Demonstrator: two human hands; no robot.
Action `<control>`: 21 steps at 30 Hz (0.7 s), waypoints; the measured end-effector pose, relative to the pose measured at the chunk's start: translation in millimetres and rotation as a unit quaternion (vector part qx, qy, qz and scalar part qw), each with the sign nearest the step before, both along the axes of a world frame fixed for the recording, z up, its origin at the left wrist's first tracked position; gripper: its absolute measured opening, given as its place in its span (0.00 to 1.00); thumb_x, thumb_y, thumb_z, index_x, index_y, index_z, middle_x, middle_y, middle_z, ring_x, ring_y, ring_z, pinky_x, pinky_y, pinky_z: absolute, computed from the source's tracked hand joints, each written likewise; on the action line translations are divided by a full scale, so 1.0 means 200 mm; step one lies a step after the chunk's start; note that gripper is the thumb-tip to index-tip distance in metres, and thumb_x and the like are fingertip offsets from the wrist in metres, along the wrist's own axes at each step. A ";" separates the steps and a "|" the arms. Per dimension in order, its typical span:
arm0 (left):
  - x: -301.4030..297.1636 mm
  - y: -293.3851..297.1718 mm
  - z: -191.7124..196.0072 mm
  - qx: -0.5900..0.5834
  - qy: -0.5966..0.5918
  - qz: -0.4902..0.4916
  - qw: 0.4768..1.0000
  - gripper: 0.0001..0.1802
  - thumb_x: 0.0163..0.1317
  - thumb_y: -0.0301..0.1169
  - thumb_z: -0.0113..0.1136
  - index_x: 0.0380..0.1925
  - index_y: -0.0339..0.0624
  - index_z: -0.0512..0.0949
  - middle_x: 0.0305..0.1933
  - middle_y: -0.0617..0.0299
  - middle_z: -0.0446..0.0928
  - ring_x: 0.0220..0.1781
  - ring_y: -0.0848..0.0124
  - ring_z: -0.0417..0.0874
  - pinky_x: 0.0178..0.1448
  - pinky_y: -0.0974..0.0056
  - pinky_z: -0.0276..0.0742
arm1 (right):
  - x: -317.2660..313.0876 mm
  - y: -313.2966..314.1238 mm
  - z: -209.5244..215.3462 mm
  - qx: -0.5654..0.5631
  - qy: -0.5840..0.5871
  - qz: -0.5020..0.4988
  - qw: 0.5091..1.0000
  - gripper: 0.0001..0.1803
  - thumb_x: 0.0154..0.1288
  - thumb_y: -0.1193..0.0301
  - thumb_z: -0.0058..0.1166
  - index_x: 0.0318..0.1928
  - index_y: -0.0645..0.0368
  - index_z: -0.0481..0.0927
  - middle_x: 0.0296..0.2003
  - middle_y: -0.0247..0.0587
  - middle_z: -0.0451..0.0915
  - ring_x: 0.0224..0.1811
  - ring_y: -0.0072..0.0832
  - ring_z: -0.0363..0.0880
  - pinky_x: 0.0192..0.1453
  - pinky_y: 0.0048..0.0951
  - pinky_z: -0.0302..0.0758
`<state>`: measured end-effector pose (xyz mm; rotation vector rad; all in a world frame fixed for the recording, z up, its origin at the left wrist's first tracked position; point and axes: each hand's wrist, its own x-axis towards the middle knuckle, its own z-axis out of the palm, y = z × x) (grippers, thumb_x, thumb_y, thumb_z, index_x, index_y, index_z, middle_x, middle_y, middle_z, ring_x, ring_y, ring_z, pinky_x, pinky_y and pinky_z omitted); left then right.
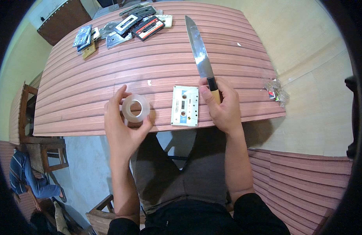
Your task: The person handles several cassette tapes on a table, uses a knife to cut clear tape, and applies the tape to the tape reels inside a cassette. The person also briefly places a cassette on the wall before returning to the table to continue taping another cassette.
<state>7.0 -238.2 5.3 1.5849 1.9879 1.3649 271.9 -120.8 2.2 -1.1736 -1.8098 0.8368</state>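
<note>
Left hand (124,125) pinches a clear tape roll (135,108) upright; at three o'clock, right hand (222,103) grips a knife (200,53) pointing twelve o'clock, flanking a white cassette (185,106).

A wooden table (157,58) with long reddish planks fills the middle of the view. At its far edge lies a loose pile of cassettes (124,27), some black, some clear, some in cases, overlapping each other. A small white scrap (149,82) rests on the planks near the middle, and another white speck (239,44) lies further right. A crumpled clear wrapper (276,92) sits at the right edge. Left of the table stands a wooden chair (28,129). At lower left a person in blue (30,178) sits on the floor.
</note>
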 end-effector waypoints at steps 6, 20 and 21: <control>0.17 -0.07 -0.03 0.098 -0.133 -0.152 0.974 0.44 0.50 0.25 0.77 0.72 0.39 0.76 0.72 0.48 0.75 0.70 0.58 0.83 0.69 0.54 0.90 | -0.04 -0.02 0.01 0.172 -0.029 -0.196 0.965 0.14 0.73 0.67 0.69 0.48 0.66 0.88 0.52 0.53 0.86 0.62 0.47 0.80 0.65 0.47 0.77; 0.32 -0.30 0.00 -0.035 -0.488 -0.259 0.833 0.39 0.66 0.26 0.80 0.74 0.34 0.72 0.73 0.48 0.78 0.73 0.57 0.84 0.67 0.58 0.91 | 0.06 -0.63 0.17 0.070 0.020 0.159 0.985 0.17 0.66 0.67 0.75 0.51 0.61 0.88 0.55 0.47 0.87 0.50 0.47 0.83 0.55 0.42 0.81; 0.30 -0.29 0.02 -0.058 -0.468 -0.275 0.838 0.38 0.67 0.26 0.79 0.75 0.34 0.72 0.73 0.49 0.78 0.73 0.58 0.84 0.66 0.58 0.91 | 0.05 -0.64 0.16 0.087 0.012 0.156 0.984 0.18 0.65 0.68 0.77 0.52 0.60 0.88 0.55 0.47 0.88 0.50 0.46 0.83 0.55 0.43 0.81</control>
